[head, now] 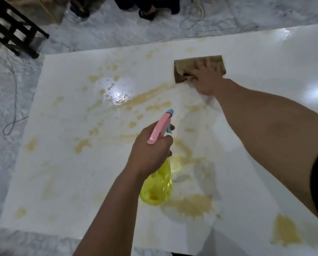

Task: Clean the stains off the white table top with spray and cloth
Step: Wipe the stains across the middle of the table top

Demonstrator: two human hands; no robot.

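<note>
Because yellow stains [189, 206] covered most of the white bench [62, 163], you kept both tools working: your right hand [207, 78] pressed flat, fingers spread, on the brown cloth [184, 71] at the far side, while your left hand [150, 150] gripped the spray bottle [157, 189], nozzle aimed at the wet middle.

We saw the white table top [65, 163] blotched with yellow-brown stains [191, 205]. A brown cloth [184, 71] lay flat at upper right. The yellow spray bottle [157, 189] with its pink head was tilted at centre.
</note>
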